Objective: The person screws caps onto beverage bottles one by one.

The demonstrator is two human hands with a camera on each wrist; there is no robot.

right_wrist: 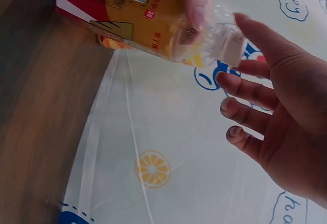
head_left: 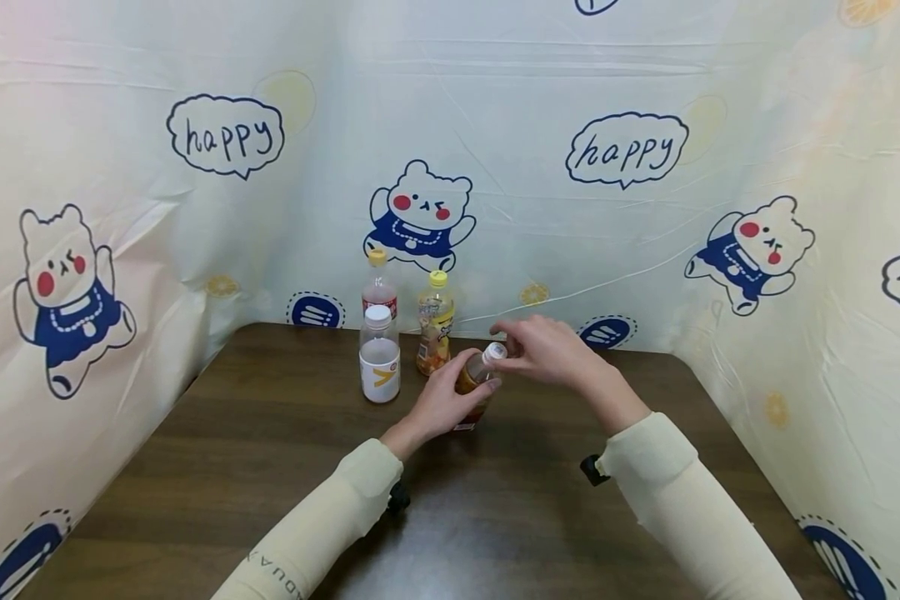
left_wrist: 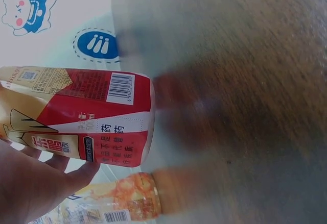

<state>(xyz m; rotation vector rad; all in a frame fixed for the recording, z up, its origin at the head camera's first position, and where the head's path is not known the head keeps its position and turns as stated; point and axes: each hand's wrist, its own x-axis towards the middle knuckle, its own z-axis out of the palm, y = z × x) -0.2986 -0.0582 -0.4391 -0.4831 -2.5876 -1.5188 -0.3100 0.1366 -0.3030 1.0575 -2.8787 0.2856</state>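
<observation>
My left hand (head_left: 445,398) grips a plastic drink bottle (left_wrist: 117,117) with a red and yellow label, fingers and thumb round its upper body. In the head view the bottle leans slightly, its neck toward the right. A white cap (right_wrist: 232,45) sits at the mouth. At this cap is my right hand (head_left: 551,354), its thumb and index finger on either side of it. The other fingers (right_wrist: 248,114) of that hand are spread and loosely bent in the right wrist view. Part of the bottle is hidden behind my left hand.
Behind and left of the hands stand a white-capped bottle (head_left: 379,367), a yellow-capped bottle (head_left: 435,321) and an orange-capped bottle (head_left: 378,287). They are on a dark wooden table (head_left: 270,467). A printed curtain (head_left: 510,108) hangs round its back and sides.
</observation>
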